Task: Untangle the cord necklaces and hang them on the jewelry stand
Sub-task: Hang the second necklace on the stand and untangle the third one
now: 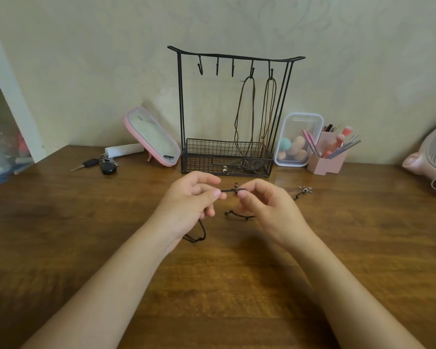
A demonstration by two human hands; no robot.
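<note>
Both hands pinch one dark cord necklace (pixel 233 190) above the wooden tabletop (pixel 86 222).
Left hand (pixel 191 197) and right hand (pixel 264 205) each grip it closed; the black wire jewelry stand (pixel 180 102) stands far behind, unobstructed, pink-framed mirror (pixel 151 136) left.

Free room and obstacles. The near and middle stretch of the brown wooden table (pixel 86 248) lay bare on both sides of the forearms. Along the back wall stood the black wire jewelry stand (pixel 233 114); its three left hooks (pixel 217 68) hung free, while two brown cord necklaces (pixel 257 114) filled the right two. Beside it on the left leaned a pink-framed mirror (pixel 152 136), with black car keys (pixel 103 165) lying further left; a clear plastic box (pixel 297 138) and a pink brush holder (pixel 327 157) crowded the right. A small metal flower pendant (pixel 305 190) lay just right of the right hand (pixel 270 207).
</note>
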